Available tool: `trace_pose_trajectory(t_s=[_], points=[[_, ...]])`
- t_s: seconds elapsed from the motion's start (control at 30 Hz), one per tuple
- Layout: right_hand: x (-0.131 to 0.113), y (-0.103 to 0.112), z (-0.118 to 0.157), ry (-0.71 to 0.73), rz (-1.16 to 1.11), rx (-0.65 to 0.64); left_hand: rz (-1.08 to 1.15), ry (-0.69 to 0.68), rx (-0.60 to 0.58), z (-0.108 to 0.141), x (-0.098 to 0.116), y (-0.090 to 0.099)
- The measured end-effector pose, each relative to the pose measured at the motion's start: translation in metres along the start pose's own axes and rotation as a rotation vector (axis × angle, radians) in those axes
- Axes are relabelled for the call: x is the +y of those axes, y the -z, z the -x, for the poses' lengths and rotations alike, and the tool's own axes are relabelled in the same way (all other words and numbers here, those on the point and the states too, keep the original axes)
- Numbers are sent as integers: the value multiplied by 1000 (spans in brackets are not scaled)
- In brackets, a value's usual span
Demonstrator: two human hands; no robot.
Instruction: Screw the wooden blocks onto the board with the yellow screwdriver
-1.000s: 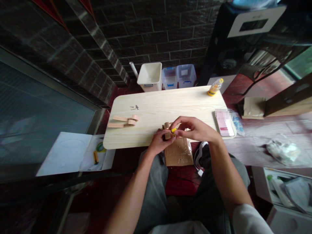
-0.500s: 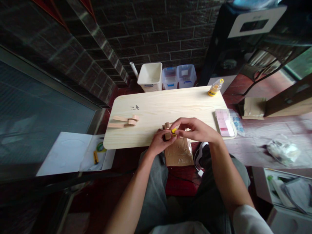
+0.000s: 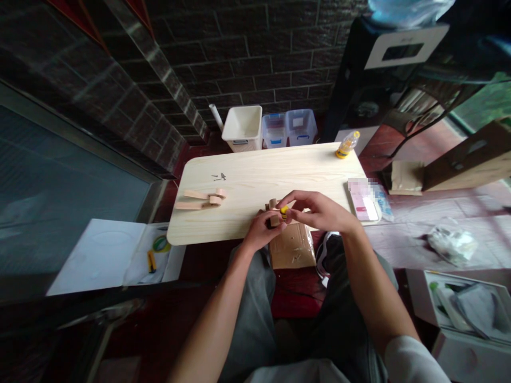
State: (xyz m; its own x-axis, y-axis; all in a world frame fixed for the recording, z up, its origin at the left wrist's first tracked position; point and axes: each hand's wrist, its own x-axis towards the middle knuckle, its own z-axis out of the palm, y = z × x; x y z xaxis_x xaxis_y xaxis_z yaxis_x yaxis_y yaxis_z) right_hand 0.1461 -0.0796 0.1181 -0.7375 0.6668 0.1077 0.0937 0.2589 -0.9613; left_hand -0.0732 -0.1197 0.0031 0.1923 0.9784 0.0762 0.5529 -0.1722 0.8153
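left hand: its grip is closed on a small wooden piece, fingers curled along the side nearest the right hand.
right hand: its grip pinches a small yellow piece with a dark band, thumb and fingertips meeting at its side.
yellow piece: between the two grips, close beside the wood; whether it touches the wood cannot be told. It looks light, stiff and perhaps smooth, so it could twist or slip; best taken by its sides with fingertips.
wooden piece: in the left grip, over the near edge of the desk. Probably light, rigid and not very slippery; the flat sides should give a steady hold. Its far parts are partly hidden by the fingers.
wooden parts: on the desk, left of the grips, a pair with long strips and rounded ends. Likely stiff, with the thin strips the weaker portion; the thicker round end seems the safer hold.
dark bits: beyond the wooden parts, left of the grips; too small to identify, likely hard and fiddly, suited to a fingertip pinch.
cardboard: just below the grips, on the person's side; it looks light and bendable.
bottle: upright, beyond the right grip, at the desk's far right corner.
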Motion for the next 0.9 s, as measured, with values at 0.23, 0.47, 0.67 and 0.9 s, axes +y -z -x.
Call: trace_pose_trajectory(t_s=[0.23, 0.47, 0.67, 0.9], points=[[-14, -13, 3, 4, 153, 54, 45, -36, -12, 2, -1, 0], [-23, -24, 9, 1, 247, 124, 50, -59, 12, 6, 0, -1], [-30, -30, 13, -6, 353, 165, 61, -46, 31, 10, 1, 0], [-30, -37, 12, -40, 458, 216, 97, -23, 52, 13, 3, 1]])
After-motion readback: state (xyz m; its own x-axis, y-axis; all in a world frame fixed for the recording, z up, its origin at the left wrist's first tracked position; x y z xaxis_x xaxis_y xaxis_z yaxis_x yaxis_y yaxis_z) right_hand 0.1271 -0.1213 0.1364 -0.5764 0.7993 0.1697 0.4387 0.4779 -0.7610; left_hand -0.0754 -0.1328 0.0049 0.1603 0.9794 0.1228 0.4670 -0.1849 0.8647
